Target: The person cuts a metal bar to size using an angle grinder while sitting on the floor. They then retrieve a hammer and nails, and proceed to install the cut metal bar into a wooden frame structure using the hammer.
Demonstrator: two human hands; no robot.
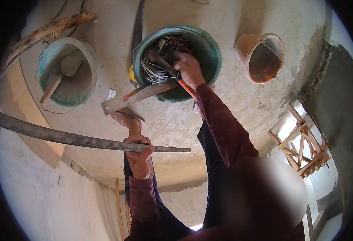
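While two green mortar pans sit on the concrete floor beside one orange bucket, the left hand is closed around a long flat metal straightedge. The right hand, fingers curled, reaches into the nearer pan, touching tangled white wires; whether it grips anything is unclear. A steel square rests on that rim. The other pan holds one trowel.

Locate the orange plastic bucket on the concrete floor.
In the head view the orange plastic bucket sits at the upper right on the concrete floor, right of the green round tub of wires that the right hand reaches into.
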